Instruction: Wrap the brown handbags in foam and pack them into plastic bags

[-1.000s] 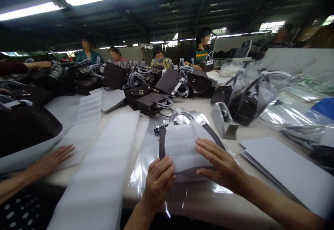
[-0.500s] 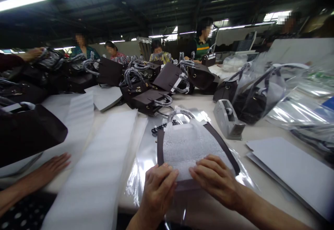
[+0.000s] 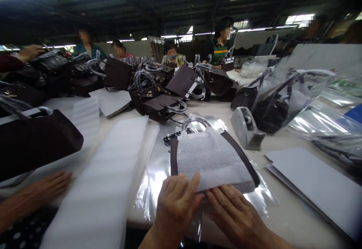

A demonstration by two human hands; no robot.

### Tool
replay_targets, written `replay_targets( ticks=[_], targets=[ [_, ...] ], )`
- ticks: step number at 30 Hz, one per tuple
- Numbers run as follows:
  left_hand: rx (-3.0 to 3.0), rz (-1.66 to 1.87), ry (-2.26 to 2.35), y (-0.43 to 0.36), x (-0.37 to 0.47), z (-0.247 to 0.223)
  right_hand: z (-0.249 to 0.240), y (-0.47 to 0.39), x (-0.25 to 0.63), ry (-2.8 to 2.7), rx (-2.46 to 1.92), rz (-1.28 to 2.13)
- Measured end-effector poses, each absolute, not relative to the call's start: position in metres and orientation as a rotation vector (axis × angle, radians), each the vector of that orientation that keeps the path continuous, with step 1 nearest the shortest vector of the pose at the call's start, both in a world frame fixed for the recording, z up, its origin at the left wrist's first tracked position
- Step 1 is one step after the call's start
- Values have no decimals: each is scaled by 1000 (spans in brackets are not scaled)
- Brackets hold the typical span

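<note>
A dark brown handbag (image 3: 173, 160) lies flat in front of me, its wrapped handle (image 3: 198, 120) pointing away. Over its face spreads a white foam sheet (image 3: 210, 155), with the dark side edges left showing. My left hand (image 3: 179, 200) is closed on the sheet at the bag's near left end, thumb on top. At the near edge, my right hand (image 3: 236, 211) lies with its fingers straight and together, fingertips touching the foam's border. Clear plastic film (image 3: 149, 188) is under the bag.
Left of the bag lies a stack of foam sheets (image 3: 107, 173). A grey tape dispenser (image 3: 246, 130) and white boards (image 3: 313, 185) are at the right. Several brown handbags (image 3: 183, 81) fill the far side. A co-worker's hand (image 3: 51, 185) rests at left; other people stand behind.
My hands have moved closer together and slightly nearer to me along the bag's near edge. The foam's near border now shows more plainly. At far left, another handbag has shifted right.
</note>
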State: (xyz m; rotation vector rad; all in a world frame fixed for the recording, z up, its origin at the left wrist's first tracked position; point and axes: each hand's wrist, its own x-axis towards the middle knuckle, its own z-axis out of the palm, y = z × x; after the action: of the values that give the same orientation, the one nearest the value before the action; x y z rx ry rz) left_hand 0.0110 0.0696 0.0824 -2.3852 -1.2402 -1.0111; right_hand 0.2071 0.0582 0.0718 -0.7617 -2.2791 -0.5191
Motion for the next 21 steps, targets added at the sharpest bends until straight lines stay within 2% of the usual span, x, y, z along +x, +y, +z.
replay_targets(
  ticks=[11, 14, 18, 21],
  targets=[
    [-2329, -1052, -1020, 73, 11, 71, 46, 59, 170, -2090, -1266, -365],
    [-2366, -1086, -1002, 71, 6, 68, 52, 58, 171, -2069, -1284, -314],
    [-2399, -1036, -942, 71, -2, 65, 86, 61, 219, -2070, -1018, 9],
    [-2362, -1011, -860, 76, -7, 60, 113, 92, 280, -1659, -1329, 341]
  ],
)
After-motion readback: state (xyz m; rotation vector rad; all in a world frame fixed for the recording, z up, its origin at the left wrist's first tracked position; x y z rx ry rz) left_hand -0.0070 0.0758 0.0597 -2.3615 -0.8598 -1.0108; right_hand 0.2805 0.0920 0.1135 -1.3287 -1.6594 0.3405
